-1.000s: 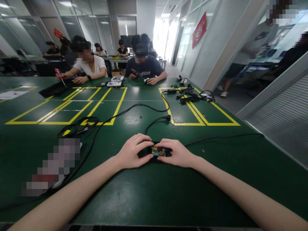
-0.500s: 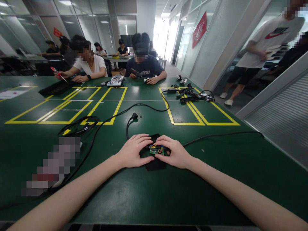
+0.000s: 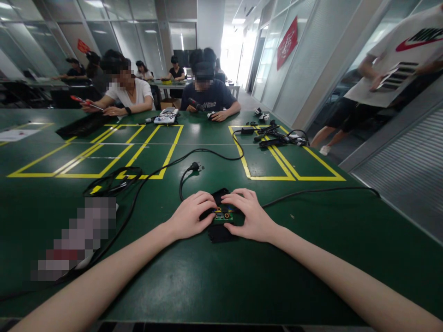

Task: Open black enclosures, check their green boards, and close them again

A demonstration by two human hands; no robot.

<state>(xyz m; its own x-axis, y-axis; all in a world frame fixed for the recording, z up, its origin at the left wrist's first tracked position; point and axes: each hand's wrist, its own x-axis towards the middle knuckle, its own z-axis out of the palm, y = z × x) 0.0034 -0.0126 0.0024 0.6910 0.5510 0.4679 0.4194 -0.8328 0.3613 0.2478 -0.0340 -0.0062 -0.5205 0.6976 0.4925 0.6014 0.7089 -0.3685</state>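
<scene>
A small green circuit board [image 3: 222, 218] with copper-wound coils lies over a flat black plastic casing [image 3: 222, 234] in front of me. My left hand [image 3: 193, 215] grips the board's left end between thumb and fingers. On the other side, my right hand [image 3: 252, 216] is curved around the right end, its thumb and fingers apart, the thumb close to the board's lower edge. Whether the right fingertips touch the board, I cannot tell. Another part of the black casing [image 3: 220, 195] shows beyond the board, partly covered by my fingers.
A black power plug [image 3: 194, 167] and its cable lie just past my hands. Coiled cable [image 3: 114, 180] sits to the left, tangled adapters and cords [image 3: 273, 137] back right. Two co-workers sit across the green table [image 3: 155, 286]; another person stands at right.
My right hand's thumb and fingers have spread apart from the board. My left fingers have drawn slightly left, baring more of the board. The standing person at right has come nearer.
</scene>
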